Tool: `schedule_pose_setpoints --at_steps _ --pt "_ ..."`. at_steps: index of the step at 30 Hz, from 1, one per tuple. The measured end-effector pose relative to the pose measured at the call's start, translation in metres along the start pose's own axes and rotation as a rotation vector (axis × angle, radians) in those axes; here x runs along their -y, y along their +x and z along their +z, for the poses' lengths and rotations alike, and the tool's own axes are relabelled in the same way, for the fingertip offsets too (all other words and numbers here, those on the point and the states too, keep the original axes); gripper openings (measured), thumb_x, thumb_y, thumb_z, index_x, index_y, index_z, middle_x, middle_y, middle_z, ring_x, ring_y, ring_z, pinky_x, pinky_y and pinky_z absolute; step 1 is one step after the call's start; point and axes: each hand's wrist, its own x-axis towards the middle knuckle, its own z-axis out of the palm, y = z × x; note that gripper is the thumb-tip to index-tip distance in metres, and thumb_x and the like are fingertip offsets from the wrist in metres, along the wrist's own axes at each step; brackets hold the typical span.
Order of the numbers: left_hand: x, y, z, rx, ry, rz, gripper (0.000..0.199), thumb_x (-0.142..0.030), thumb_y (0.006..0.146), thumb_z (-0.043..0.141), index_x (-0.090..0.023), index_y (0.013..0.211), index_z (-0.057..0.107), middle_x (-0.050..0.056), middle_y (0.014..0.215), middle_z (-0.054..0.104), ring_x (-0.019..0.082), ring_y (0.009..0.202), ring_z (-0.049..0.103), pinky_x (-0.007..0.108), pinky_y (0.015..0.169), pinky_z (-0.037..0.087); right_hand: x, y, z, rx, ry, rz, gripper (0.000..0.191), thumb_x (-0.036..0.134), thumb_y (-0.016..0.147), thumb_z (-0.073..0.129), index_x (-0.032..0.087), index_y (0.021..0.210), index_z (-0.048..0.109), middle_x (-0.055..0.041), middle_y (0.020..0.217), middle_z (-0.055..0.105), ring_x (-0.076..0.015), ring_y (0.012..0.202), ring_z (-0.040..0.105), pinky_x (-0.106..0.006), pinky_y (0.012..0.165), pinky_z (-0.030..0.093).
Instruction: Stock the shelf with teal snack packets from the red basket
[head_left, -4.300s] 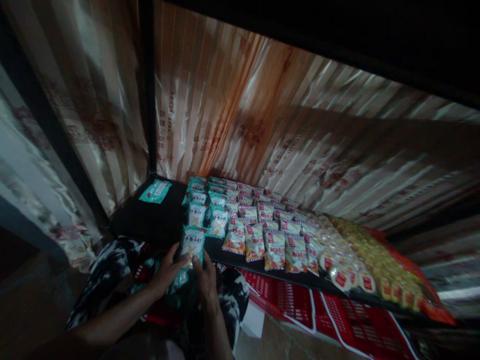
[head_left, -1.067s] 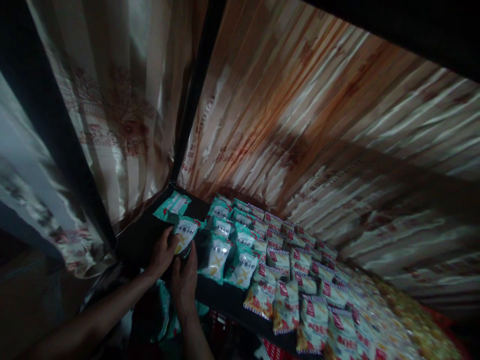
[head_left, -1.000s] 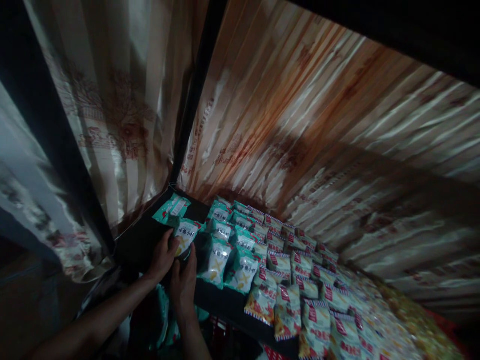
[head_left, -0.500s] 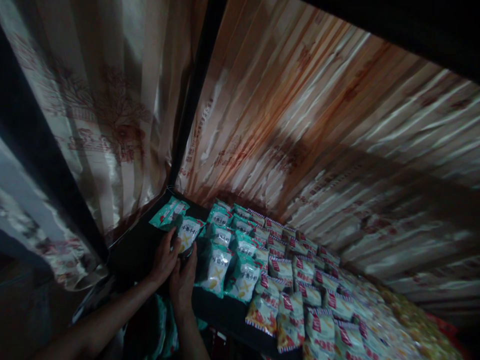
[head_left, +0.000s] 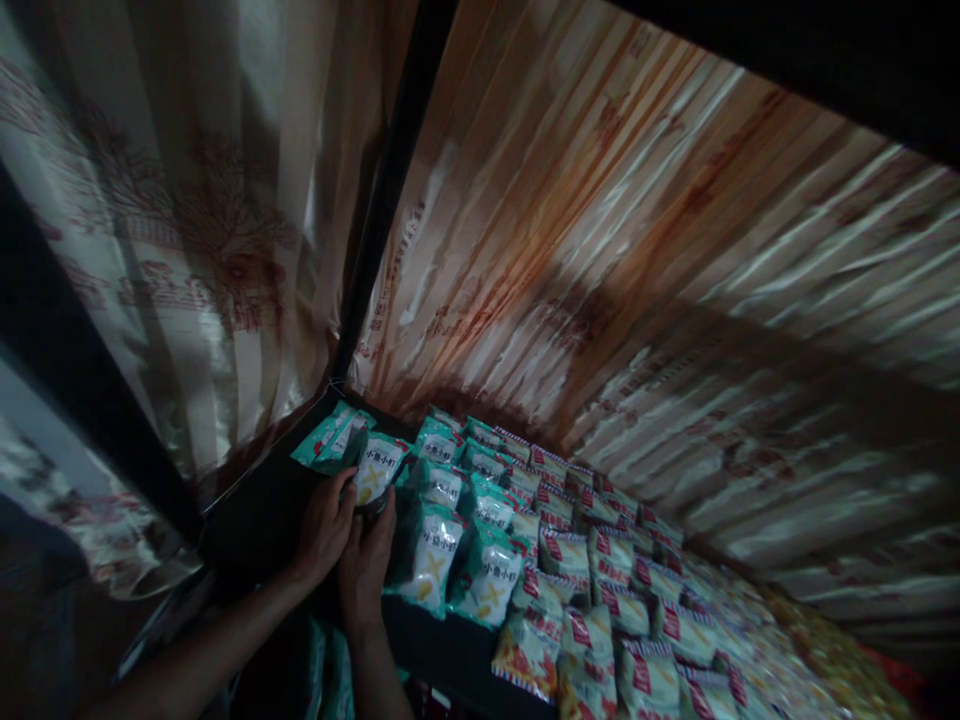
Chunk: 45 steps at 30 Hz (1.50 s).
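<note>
Packet in both hands, curtain along shelf edge

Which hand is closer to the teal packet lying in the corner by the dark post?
Left. The left hand is just in front of the corner packet, left of the held packet; the right hand is farther off, at the held packet's lower right.

Pleated, tree-printed curtains (cream with brownish-orange streaks) hang behind a black post and enclose the black surface in dim, uneven light.
</note>
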Motion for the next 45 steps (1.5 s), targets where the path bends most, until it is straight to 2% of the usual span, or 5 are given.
schedule_pose_setpoints --at_steps 9,20,26,39,45 --pt "-0.010 0.015 0.006 0.052 -0.169 -0.087 0.039 -0.039 0.084 0.038 -0.018 0.111 0.057 0.011 0.117 0.061 0.023 0.109 0.057 0.040 0.094 0.045 0.004 0.025 0.006 -0.022 -0.054 -0.024 0.058 0.027 0.082 0.042 0.008 0.137 0.034 -0.0213 0.137 0.041 -0.0271 0.127 0.041 -0.045 0.101 0.037" --pt "-0.023 0.039 0.007 0.093 -0.303 -0.080 0.036 -0.041 0.084 0.040 -0.018 0.108 0.056 0.009 0.114 0.063 0.023 0.106 0.058 0.040 0.094 0.044 0.014 0.052 0.016 -0.026 -0.102 -0.053 0.059 0.025 0.081 0.039 0.003 0.136 0.032 -0.0242 0.140 0.036 -0.0279 0.131 0.033 -0.048 0.105 0.031" --pt "-0.025 0.045 0.011 0.128 -0.366 -0.097 0.042 -0.043 0.085 0.038 -0.015 0.112 0.054 0.011 0.115 0.062 0.022 0.104 0.059 0.039 0.094 0.045 0.010 0.064 0.022 -0.056 -0.122 -0.090 0.060 0.023 0.079 0.038 0.002 0.135 0.033 -0.0246 0.138 0.037 -0.0284 0.131 0.033 -0.049 0.105 0.029" --pt "-0.014 0.061 0.031 0.195 -0.480 -0.050 0.042 -0.040 0.086 0.035 -0.016 0.113 0.058 0.009 0.123 0.059 0.020 0.118 0.052 0.036 0.102 0.041 0.011 0.082 0.017 -0.109 -0.153 -0.080 0.060 0.023 0.078 0.042 0.005 0.134 0.034 -0.0237 0.135 0.040 -0.0299 0.128 0.035 -0.050 0.102 0.031" --pt "-0.005 0.069 0.029 0.140 -0.501 -0.026 0.041 -0.038 0.086 0.036 -0.018 0.114 0.058 0.008 0.125 0.058 0.022 0.120 0.051 0.040 0.104 0.040 0.013 0.085 0.029 -0.075 -0.162 -0.104 0.060 0.021 0.077 0.041 0.006 0.135 0.033 -0.0226 0.136 0.041 -0.0286 0.128 0.037 -0.048 0.102 0.032"
